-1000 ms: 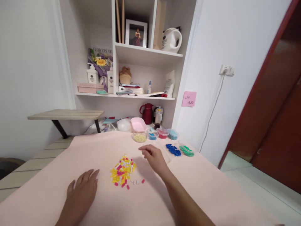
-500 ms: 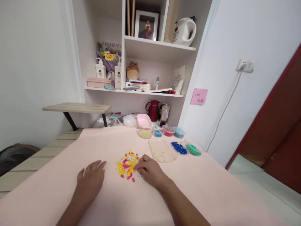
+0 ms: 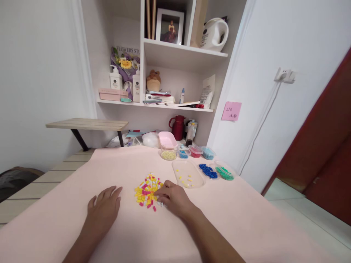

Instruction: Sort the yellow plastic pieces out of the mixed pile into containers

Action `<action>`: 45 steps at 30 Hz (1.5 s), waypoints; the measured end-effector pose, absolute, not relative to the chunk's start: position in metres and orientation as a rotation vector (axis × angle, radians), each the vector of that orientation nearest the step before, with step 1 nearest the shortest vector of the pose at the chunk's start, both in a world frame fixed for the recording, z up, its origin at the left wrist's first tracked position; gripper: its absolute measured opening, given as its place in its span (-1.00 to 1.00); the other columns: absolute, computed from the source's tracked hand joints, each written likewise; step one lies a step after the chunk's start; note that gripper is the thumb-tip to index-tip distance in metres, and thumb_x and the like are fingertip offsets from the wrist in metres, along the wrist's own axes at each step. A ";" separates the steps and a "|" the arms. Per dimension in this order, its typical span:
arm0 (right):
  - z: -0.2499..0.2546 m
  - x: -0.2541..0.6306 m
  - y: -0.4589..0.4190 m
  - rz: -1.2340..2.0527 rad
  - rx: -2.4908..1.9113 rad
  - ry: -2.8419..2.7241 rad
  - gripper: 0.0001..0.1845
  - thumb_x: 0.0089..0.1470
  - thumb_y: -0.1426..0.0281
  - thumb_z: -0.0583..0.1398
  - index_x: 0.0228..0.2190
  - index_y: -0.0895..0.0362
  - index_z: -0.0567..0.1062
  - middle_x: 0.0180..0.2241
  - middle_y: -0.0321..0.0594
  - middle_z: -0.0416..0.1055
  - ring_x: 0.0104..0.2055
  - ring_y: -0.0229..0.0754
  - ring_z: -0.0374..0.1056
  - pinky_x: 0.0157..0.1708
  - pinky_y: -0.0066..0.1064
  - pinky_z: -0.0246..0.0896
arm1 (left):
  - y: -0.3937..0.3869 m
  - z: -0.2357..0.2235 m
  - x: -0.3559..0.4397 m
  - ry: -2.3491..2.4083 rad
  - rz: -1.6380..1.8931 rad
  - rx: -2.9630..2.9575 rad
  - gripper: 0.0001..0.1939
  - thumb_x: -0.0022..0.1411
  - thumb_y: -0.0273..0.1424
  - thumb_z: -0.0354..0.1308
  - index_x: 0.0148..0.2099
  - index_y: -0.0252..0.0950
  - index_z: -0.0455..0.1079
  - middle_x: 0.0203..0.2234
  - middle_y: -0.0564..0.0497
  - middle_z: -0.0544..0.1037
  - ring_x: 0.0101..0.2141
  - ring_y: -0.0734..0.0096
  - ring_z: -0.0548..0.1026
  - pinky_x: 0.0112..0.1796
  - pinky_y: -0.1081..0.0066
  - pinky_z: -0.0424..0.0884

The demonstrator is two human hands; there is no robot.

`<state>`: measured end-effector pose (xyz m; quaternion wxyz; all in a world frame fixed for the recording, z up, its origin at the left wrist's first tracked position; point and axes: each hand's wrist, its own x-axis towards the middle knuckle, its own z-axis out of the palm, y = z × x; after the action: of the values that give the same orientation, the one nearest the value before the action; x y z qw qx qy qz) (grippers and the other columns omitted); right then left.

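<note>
A loose pile of small yellow, pink, white and orange pieces [image 3: 145, 191] lies on the pink table cover [image 3: 131, 233]. At the pile's right edge, my right hand [image 3: 174, 197] has its thumb and fingers bent together, tips among the pieces. What is pinched there, if anything, is too small to make out. Left of the pile and apart from it, my left hand [image 3: 104, 206] rests palm down on the cover with its fingers spread. A shallow clear tray [image 3: 196, 175] with several yellow pieces stands just behind my right hand.
Behind the tray are tubs of yellow [image 3: 168, 155], light blue [image 3: 207, 153], red [image 3: 195, 151], dark blue [image 3: 208, 171] and green pieces [image 3: 225, 173]. A pink container [image 3: 167, 140] and a red jug [image 3: 178, 128] stand at the back below the shelves. A wall is at the right.
The view has shifted slightly. My right hand stays at the pile's right edge with its fingers bent, and my left hand still lies flat.
</note>
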<state>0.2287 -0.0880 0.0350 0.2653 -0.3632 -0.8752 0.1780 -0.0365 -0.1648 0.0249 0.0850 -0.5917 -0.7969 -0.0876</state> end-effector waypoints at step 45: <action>0.052 0.254 -0.072 0.389 -1.003 -1.758 -0.80 0.12 0.39 0.10 -0.32 0.09 0.54 -0.38 -0.22 0.41 -0.46 -0.25 0.27 -0.37 -0.40 0.19 | -0.164 0.031 -0.038 -2.423 -0.283 -1.802 -0.49 0.34 -0.34 -0.27 0.23 -0.09 0.28 0.22 0.00 0.33 0.19 0.25 0.25 0.18 0.07 0.03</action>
<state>0.2535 -0.0724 0.0525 0.5143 -0.4174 -0.7315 0.1620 -0.0379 -0.1639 0.0309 0.0545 -0.5933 -0.7977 -0.0933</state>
